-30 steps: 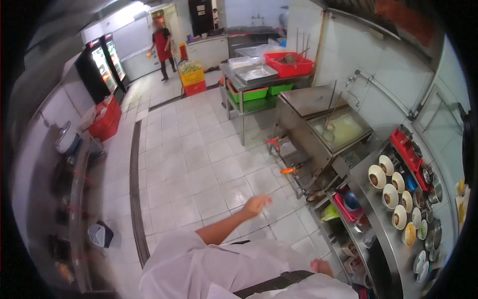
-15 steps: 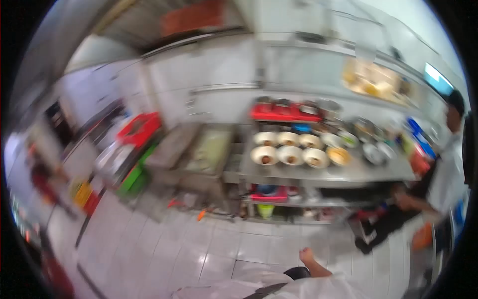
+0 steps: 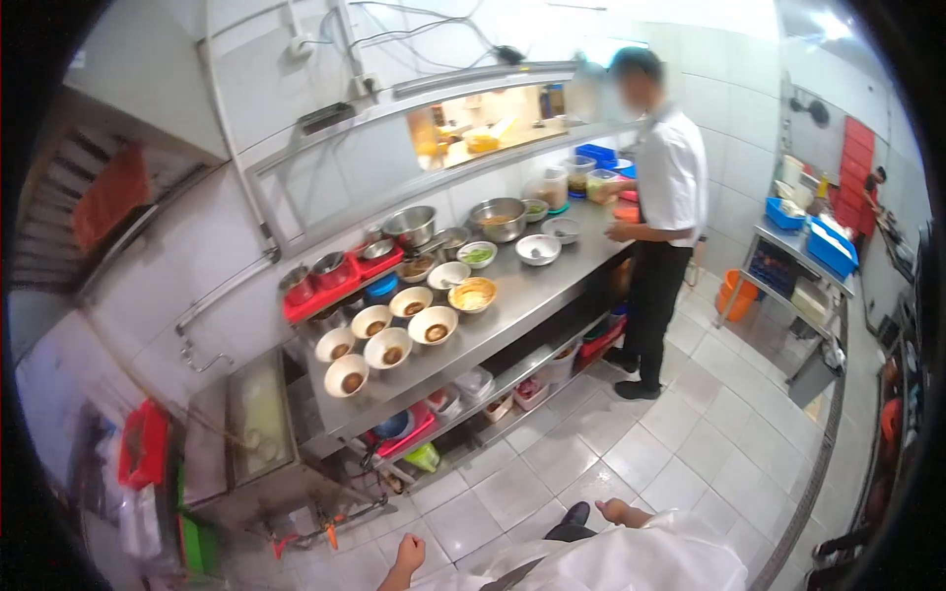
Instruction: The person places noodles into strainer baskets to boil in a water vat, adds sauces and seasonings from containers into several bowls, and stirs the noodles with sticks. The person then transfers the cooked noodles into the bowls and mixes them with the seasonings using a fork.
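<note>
View's swung R: co-worker (image 3: 670,187) now at counter (image 3: 493,340), bowls (image 3: 388,362) nr its L edge; L hand (image 3: 411,553) & R hand (image 3: 614,510) empty, closed.

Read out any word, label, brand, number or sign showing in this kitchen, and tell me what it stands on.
No word, brand, number or sign can be read.
Yellow mark on the window frame: too small to read.
Tubs on the counter: any labels are too small and blurred.
Bright panel behind the co-worker: no text can be made out.
</note>
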`<state>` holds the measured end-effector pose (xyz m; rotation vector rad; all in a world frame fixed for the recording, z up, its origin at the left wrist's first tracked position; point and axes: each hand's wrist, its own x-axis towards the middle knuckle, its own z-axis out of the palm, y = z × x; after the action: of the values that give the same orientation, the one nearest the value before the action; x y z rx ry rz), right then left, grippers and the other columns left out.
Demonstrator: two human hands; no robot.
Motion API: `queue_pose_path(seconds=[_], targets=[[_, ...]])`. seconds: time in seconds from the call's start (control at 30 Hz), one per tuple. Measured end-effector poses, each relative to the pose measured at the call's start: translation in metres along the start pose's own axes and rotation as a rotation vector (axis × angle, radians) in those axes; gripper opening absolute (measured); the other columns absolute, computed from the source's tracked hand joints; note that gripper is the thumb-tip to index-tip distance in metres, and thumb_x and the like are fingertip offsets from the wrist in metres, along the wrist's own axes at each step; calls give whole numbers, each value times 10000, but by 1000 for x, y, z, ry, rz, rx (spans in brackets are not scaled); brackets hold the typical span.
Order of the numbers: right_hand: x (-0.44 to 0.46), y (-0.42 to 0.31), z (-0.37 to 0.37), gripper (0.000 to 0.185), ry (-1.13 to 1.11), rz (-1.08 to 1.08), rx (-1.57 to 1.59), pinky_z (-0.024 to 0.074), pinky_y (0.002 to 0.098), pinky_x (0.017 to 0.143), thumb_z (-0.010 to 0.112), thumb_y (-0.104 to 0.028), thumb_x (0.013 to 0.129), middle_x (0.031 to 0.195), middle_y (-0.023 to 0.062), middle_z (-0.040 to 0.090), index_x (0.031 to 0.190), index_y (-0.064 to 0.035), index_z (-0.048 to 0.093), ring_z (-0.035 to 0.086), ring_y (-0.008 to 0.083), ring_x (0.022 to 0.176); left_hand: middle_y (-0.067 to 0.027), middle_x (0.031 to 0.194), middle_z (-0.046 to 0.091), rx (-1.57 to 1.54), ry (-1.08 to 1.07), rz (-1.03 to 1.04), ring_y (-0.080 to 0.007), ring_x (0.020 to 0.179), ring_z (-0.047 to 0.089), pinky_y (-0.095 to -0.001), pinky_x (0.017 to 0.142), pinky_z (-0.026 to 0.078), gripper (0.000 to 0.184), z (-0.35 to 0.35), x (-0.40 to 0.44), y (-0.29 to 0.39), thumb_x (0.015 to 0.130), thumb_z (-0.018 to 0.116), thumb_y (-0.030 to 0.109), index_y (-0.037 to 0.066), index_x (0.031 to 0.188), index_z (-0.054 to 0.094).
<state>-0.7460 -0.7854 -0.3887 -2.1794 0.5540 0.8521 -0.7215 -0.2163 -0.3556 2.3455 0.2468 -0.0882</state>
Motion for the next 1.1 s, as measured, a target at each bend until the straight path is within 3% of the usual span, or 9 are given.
queue_pose_path(seconds=[0.07, 0.13, 0.2, 0.3, 0.37, 0.47, 0.63, 0.93, 1.1], targets=[[20, 53, 25, 644, 171, -198, -263, 486, 491, 841, 346, -534, 964, 906, 262, 669, 953, 7, 695, 632, 413, 935, -205, 761, 644, -49, -72, -21, -350, 722, 639, -408, 675, 511, 207, 17, 3, -7, 850, 604, 204, -2, 843, 584], [17, 69, 30, 479, 0, -17, -341, 475, 498, 903, 418, -417, 951, 1112, 206, 651, 1042, -26, 680, 613, 400, 1034, -201, 751, 661, -23, -129, -39, -332, 734, 657, -391, 703, 523, 236, 28, 4, -18, 834, 629, 231, -5, 818, 637], [22, 91, 39, 414, -9, -83, -385, 494, 492, 866, 477, -376, 897, 1097, 197, 660, 1027, -46, 689, 627, 388, 1008, -76, 812, 668, 234, -401, 296, -169, 785, 637, -318, 701, 509, 172, 30, 2, -52, 873, 569, 183, 30, 816, 623], [28, 105, 51, 303, -27, -298, -429, 545, 443, 765, 621, -274, 765, 1026, 164, 684, 1010, -121, 715, 664, 354, 912, -78, 808, 669, 116, -452, -63, -172, 783, 638, -320, 702, 510, 175, 31, -15, -49, 872, 571, 186, 30, 812, 626], [8, 82, 45, 332, -66, -167, -428, 536, 426, 811, 638, -290, 768, 1059, 148, 682, 1055, -138, 710, 656, 340, 958, -80, 806, 669, 86, -436, -160, -175, 782, 639, -321, 702, 510, 177, 32, -19, -49, 871, 573, 187, 30, 810, 628], [-3, 51, 24, 353, -104, -77, -374, 525, 416, 866, 667, -294, 767, 1078, 136, 682, 1091, -162, 710, 650, 327, 996, -83, 803, 670, 73, -436, -214, -178, 781, 640, -322, 703, 511, 180, 30, -19, -52, 869, 575, 189, 30, 806, 631], [25, 36, 10, 300, 74, -338, -496, 528, 405, 866, 629, -175, 784, 1075, 104, 690, 1069, -182, 722, 657, 313, 981, -88, 797, 671, 40, -414, -271, -184, 778, 642, -325, 704, 512, 185, 26, -29, -55, 866, 579, 193, 30, 799, 636], [39, -49, -32, 228, -117, -453, -434, 528, 392, 808, 712, -180, 735, 953, 73, 719, 958, -178, 755, 670, 293, 895, -96, 787, 673, -30, -357, -327, -195, 774, 645, -329, 706, 513, 195, 23, -65, -67, 861, 586, 200, 29, 788, 645], [57, -70, -16, 541, -65, -500, -470, 527, 421, 762, 819, -143, 578, 972, 137, 690, 1099, -139, 674, 652, 345, 912, -101, 781, 675, -43, -347, -369, -201, 771, 647, -332, 707, 514, 200, 27, -74, -70, 858, 590, 203, 29, 781, 650]])
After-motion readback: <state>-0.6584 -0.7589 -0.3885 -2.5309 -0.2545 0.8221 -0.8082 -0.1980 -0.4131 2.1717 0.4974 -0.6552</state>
